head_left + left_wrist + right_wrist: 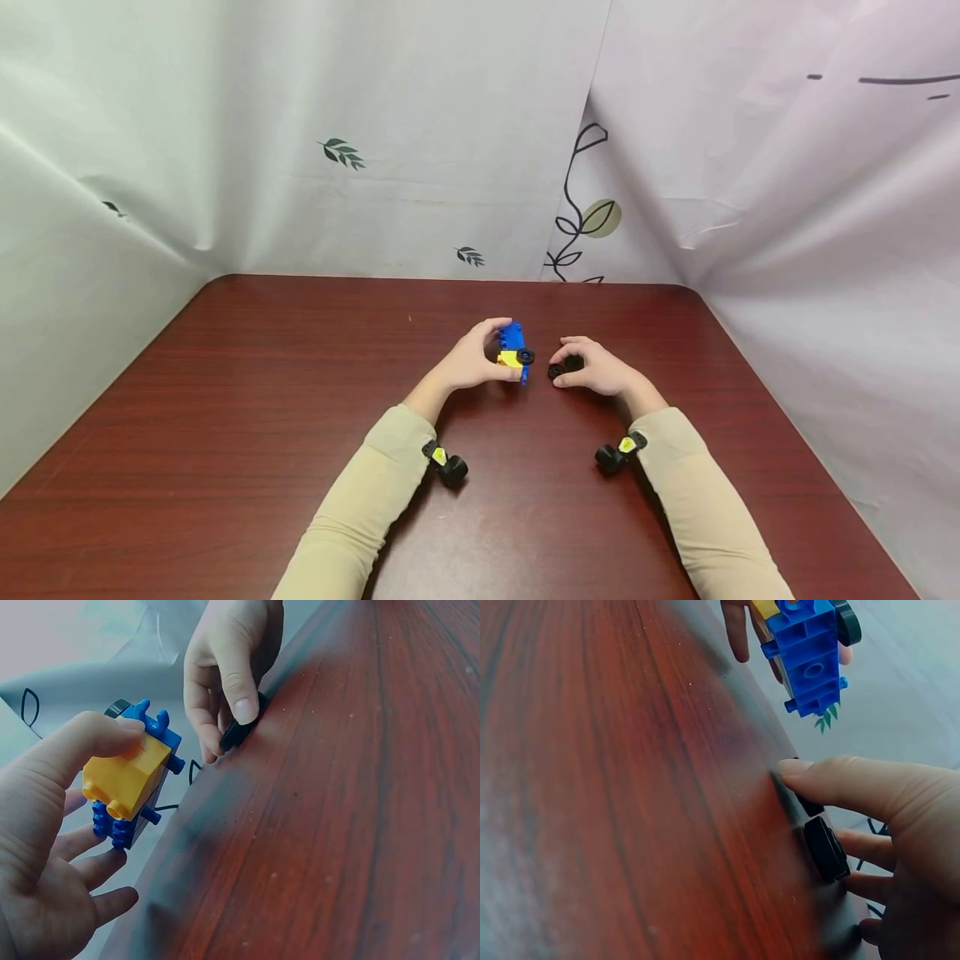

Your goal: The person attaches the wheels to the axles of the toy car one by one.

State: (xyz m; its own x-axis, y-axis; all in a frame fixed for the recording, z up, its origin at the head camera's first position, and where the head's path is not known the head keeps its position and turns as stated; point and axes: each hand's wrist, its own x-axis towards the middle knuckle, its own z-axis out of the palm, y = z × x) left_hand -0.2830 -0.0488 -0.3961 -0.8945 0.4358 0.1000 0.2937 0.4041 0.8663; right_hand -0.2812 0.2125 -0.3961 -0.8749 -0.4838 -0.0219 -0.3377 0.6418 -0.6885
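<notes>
My left hand (471, 360) holds a toy car (512, 337) of blue and yellow plastic blocks, thumb on one side and fingers on the other. A single black wheel (526, 357) is fitted on the side facing right; bare blue axle pegs (151, 815) stick out in the left wrist view. Just to the right, my right hand (600, 372) pinches a loose black toy wheel (555, 372) low at the tabletop. Beside it, under the curved fingers, is another loose wheel (826, 851). In the right wrist view the thumb partly hides the pinched wheel.
Both hands are above a dark red-brown wooden table (247, 400). White curtain-like sheeting (420, 125) with leaf drawings hangs behind and along the sides. A small black camera (450, 468) is strapped to the left wrist, another camera (613, 458) to the right.
</notes>
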